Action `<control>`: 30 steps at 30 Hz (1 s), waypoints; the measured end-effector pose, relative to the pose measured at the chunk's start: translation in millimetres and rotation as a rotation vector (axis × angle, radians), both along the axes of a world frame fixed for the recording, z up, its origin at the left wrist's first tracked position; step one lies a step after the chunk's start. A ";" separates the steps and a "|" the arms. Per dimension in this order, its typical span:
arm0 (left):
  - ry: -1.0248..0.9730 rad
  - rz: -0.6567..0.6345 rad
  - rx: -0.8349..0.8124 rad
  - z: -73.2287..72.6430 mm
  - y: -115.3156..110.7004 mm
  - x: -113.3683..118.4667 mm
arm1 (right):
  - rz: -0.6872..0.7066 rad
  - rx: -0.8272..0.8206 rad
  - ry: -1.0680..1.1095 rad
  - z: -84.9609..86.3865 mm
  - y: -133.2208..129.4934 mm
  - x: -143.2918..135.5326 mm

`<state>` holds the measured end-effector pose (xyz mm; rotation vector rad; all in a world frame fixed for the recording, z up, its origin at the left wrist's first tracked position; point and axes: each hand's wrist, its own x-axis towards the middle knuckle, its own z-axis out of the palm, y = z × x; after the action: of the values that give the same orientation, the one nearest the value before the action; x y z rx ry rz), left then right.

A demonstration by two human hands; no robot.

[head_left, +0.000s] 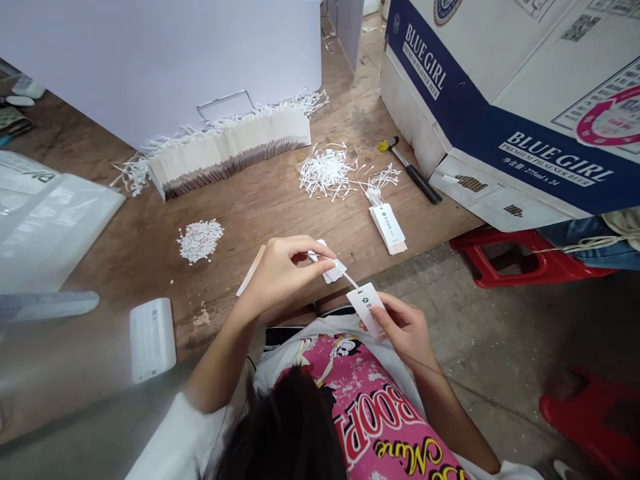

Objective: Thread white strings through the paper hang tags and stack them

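Note:
My right hand grips a white hang tag with a small green logo, thumb on its face. A white tag string runs from the top of that tag to my left hand, whose thumb and forefinger pinch it. Below those left fingertips, a few white tags lie at the table edge, partly hidden. Beside my left wrist is a stack of pale cards. Farther right, a bundle of strung tags rests on the table.
A pile of loose white strings lies behind my hands. Left of it stands a long row of strung tags. Small white bits form a heap. A hammer lies by the beer carton. A red stool stands right.

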<state>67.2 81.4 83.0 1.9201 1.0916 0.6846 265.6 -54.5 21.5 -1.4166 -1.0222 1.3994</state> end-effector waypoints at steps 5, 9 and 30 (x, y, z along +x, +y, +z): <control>0.003 -0.177 -0.015 6.2 32.8 20.1 | -0.142 0.074 -0.123 -2.4 1.2 13.6; 0.025 -0.297 -0.042 3.9 70.1 41.1 | -0.242 0.132 -0.207 -9.4 16.9 27.6; 0.499 -0.355 0.219 -75.7 212.9 147.9 | -0.615 0.242 -1.017 -82.4 137.8 57.7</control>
<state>215.1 294.3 7.3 2.4755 0.9479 0.1279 323.3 83.3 -60.8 -2.0483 -1.1325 0.0438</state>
